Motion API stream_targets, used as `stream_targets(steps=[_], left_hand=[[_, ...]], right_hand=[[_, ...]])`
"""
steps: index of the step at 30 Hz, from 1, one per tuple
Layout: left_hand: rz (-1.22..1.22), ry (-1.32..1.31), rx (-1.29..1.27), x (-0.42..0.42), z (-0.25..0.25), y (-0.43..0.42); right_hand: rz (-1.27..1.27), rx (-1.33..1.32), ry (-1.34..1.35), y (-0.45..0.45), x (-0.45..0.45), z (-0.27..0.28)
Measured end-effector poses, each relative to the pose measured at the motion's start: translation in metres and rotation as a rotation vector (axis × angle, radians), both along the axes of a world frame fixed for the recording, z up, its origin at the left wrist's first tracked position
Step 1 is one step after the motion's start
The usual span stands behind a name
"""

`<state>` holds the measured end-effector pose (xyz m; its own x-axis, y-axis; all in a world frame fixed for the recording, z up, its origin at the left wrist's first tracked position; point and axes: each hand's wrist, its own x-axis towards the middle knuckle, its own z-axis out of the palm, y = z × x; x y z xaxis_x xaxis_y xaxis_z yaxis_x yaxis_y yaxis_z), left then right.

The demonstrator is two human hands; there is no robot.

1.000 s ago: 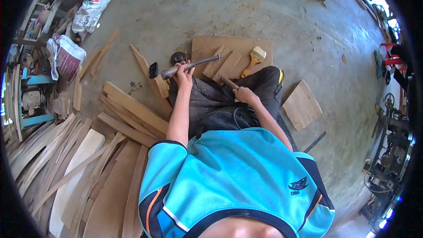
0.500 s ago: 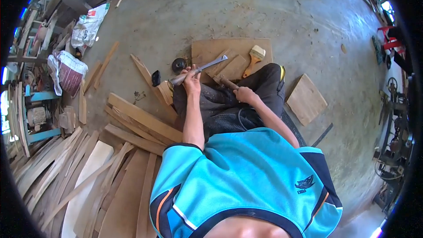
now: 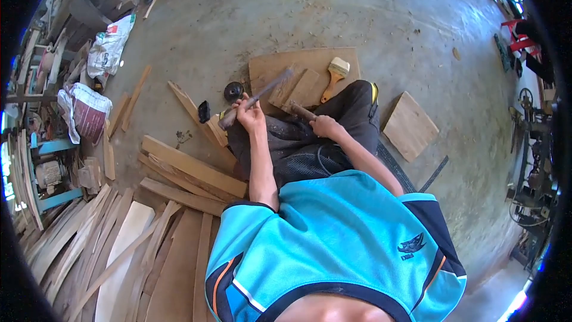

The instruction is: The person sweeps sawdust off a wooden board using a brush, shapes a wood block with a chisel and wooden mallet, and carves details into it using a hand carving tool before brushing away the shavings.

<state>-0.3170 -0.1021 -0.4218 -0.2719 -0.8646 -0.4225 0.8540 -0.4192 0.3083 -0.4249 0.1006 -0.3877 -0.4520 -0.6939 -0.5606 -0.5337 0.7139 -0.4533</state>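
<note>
My left hand (image 3: 251,117) is closed around the wooden handle of a chisel (image 3: 269,88), its long metal blade pointing up and to the right, slightly blurred. The blade extends over a small wooden block (image 3: 302,90), which lies on a wide flat board (image 3: 271,62) on the floor. In front of my lap, my right hand (image 3: 326,126) grips a short, round wooden handle (image 3: 302,111). Its far end is beside the block, and I cannot tell what tool it belongs to. A paintbrush (image 3: 334,77) with pale bristles rests on the board's right side.
A round black object (image 3: 233,91) and a small black object (image 3: 204,111) lie left of my left hand. Long planks (image 3: 193,164) and stacked boards (image 3: 173,262) fill the lower left. A square wooden panel (image 3: 411,126) lies right of my knee. Machinery (image 3: 527,173) lines the right side.
The chisel has turned in my left hand, so its blade looks darker and blurred. My right hand keeps its hold on the wooden handle. The whole view has shifted slightly.
</note>
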Motion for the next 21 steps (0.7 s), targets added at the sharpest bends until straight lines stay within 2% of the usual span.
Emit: stream_targets(steps=[2, 6, 8, 9, 11, 12, 13, 15, 16, 19, 21], left_hand=[[-0.074, 0.343, 0.018, 0.005, 0.009, -0.009], [0.036, 0.402, -0.132, -0.004, 0.081, -0.032], [-0.01, 0.092, -0.442, -0.003, 0.101, -0.044], [-0.008, 0.087, -0.444, -0.001, 0.11, -0.043], [-0.341, -0.172, -0.588, -0.002, 0.123, -0.038], [-0.407, -0.242, -0.624, -0.007, 0.125, -0.033], [-0.406, -0.244, -0.623, -0.011, 0.126, -0.027], [-0.579, -0.333, -0.772, -0.021, 0.129, -0.014], [-0.57, -0.344, -0.789, -0.029, 0.131, -0.009], [-0.65, -0.41, -0.875, -0.05, 0.118, -0.014], [-0.709, -0.46, -0.896, -0.061, 0.13, -0.012]], right_hand=[[-0.028, 0.002, -0.019, -0.003, 0.0, 0.005], [-0.055, 0.017, -0.018, 0.002, 0.003, 0.019], [-0.025, -0.01, -0.019, 0.002, 0.0, 0.02], [-0.04, -0.019, -0.015, 0.002, 0.001, 0.016], [-0.058, -0.029, -0.015, 0.002, 0.003, 0.011], [-0.055, -0.049, -0.013, 0.003, 0.003, 0.01], [-0.051, -0.069, -0.007, 0.004, 0.003, 0.009], [-0.041, -0.086, -0.016, 0.005, 0.002, 0.026], [-0.035, -0.102, -0.023, 0.006, 0.001, 0.032], [-0.041, -0.087, -0.042, 0.006, -0.001, 0.025], [-0.061, -0.066, -0.052, 0.006, -0.003, 0.009]])
